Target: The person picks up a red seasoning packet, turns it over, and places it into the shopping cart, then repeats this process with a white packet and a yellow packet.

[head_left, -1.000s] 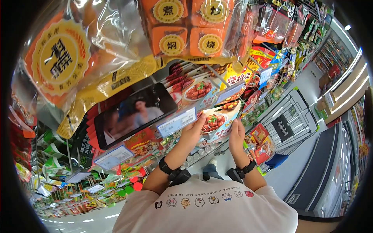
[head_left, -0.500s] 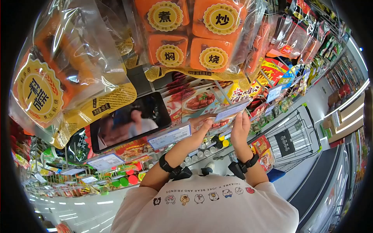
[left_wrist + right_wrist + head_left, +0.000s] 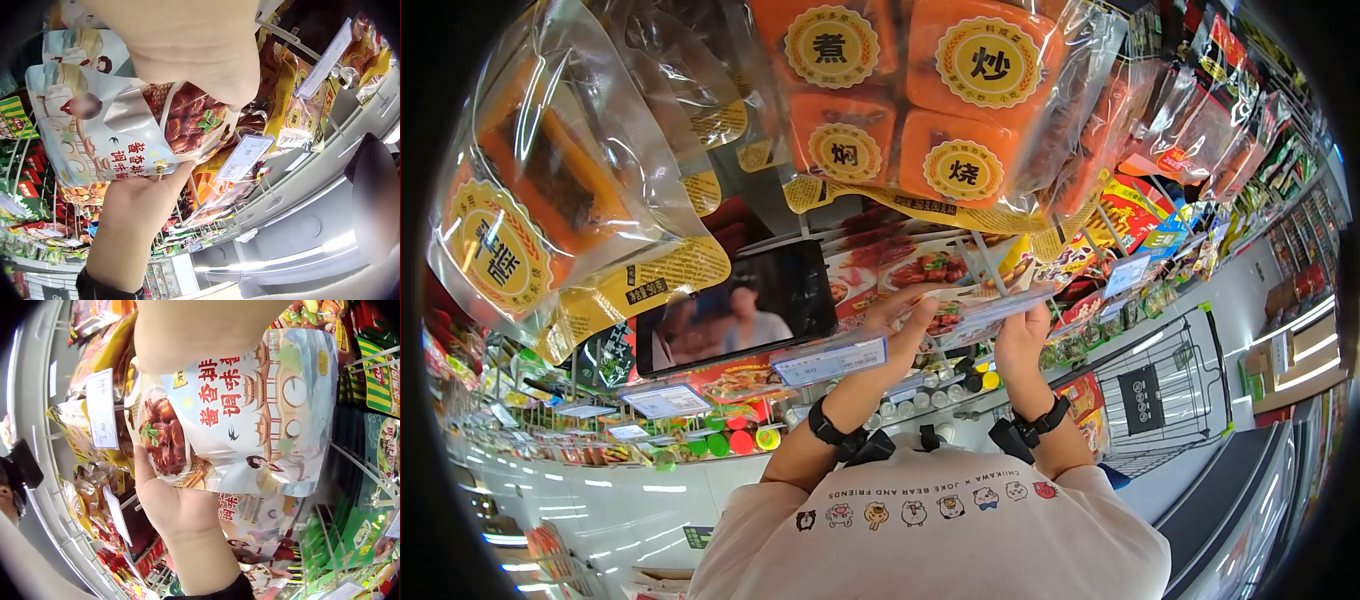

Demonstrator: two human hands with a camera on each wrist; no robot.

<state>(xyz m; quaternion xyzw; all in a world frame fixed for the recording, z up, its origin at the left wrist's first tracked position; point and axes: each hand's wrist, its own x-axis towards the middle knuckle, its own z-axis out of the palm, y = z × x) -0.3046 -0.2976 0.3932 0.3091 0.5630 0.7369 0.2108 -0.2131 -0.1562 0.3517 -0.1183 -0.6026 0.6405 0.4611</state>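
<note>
A light-blue seasoning pouch [image 3: 137,134] with a picture of dark red braised meat hangs among its like on the rack. My left hand [image 3: 902,335] and right hand [image 3: 1025,345] hold it from both sides. In the left wrist view, the right hand [image 3: 134,200] has its thumb at the pouch's edge by the picture. In the right wrist view, the left hand [image 3: 181,509] grips the opposite edge, fingers hidden behind. From the head, a price tag [image 3: 1003,308] covers much of the pouch. A similar pouch [image 3: 259,515] sits behind it.
Clear bags with orange blocks [image 3: 830,150] hang close above the hands. A black phone-like screen [image 3: 735,310] stands left, near another price tag [image 3: 830,360]. A shopping cart [image 3: 1160,390] is at the right. Jars with coloured lids [image 3: 740,440] sit on a lower shelf.
Both hands have moved slightly up and in behind the price tag with the pouch, which showed openly below the tag a second ago. The head view has shifted.
</note>
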